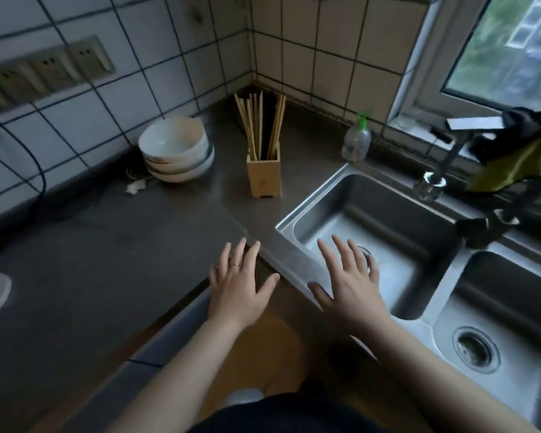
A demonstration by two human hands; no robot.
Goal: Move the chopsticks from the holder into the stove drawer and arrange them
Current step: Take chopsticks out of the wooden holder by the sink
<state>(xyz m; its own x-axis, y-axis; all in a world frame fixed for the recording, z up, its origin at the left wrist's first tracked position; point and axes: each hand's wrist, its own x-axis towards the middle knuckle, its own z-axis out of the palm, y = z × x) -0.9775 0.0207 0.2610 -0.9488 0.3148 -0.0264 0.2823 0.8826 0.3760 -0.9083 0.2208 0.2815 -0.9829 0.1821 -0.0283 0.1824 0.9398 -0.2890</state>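
A square wooden holder point(263, 176) stands upright on the dark counter near the tiled corner. Several pale wooden chopsticks point(253, 126) stick out of it, fanned left and right. My left hand point(239, 284) hovers flat over the counter's front corner, fingers spread, a ring on one finger, holding nothing. My right hand point(345, 281) is spread the same way over the near rim of the sink, also empty. Both hands are well in front of the holder. No stove drawer is in view.
Stacked white bowls point(178, 151) sit left of the holder. A clear bottle with a green cap point(356, 142) stands by the window sill. A double steel sink point(416, 295) with a tap point(441, 170) fills the right. Wall sockets point(44, 70) and a black cable point(35, 160) are at left.
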